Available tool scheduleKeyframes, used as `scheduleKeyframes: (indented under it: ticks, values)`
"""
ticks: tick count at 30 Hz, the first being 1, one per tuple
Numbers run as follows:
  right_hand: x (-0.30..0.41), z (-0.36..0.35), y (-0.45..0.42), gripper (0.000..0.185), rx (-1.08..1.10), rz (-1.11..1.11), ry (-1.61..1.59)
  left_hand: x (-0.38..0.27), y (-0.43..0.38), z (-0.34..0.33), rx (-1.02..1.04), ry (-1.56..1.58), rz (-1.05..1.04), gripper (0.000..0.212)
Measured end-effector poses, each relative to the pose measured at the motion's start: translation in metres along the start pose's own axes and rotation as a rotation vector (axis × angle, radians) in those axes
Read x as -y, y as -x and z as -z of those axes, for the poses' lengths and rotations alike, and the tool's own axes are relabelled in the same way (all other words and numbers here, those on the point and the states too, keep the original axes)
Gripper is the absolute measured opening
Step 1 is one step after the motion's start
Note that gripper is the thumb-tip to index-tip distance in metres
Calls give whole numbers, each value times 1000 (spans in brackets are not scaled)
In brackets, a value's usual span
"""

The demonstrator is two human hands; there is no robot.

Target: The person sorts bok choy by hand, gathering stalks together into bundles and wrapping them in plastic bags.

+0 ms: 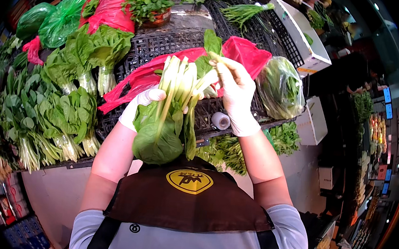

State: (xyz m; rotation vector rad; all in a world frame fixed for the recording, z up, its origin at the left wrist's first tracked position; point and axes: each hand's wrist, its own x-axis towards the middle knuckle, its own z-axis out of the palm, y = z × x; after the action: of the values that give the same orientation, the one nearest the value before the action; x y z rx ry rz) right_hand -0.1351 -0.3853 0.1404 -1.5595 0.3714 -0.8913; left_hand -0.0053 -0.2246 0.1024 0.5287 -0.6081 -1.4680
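My left hand (140, 106), in a white glove, grips a bunch of leafy greens (159, 140) in front of my chest. Its pale stem ends point away from me and its broad leaves hang towards my apron. At the right side of the bunch, my gloved right hand (238, 92) pinches a pale leaf stalk (207, 80) between thumb and fingers. Behind both hands, a red plastic bag (243, 55) lies spread on a black plastic crate (148, 56). A small roll of tape (220, 121) rests below my right wrist.
Bundled greens (67, 109) stand in rows at the left. A clear bag of greens (281, 89) sits at the right, near a white foam box (301, 37). Green bags (64, 20) and a pot of herbs (157, 18) are farther back. More greens (225, 150) lie below the crate's edge.
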Motion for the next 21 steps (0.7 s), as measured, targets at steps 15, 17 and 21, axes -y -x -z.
scheduleKeyframes:
  ticks: [15, 17, 21]
  values:
    - [-66, 157, 146, 36, 598, -488, 896, 33, -40, 12, 35, 76, 68, 93]
    - [-41, 129, 110, 44, 473, -535, 758, 35, -42, 8, 37, 93, 103, 94]
    - [-7, 83, 60, 38, -6, -284, -19, 35, -47, -18, -87, 54, 288, 86]
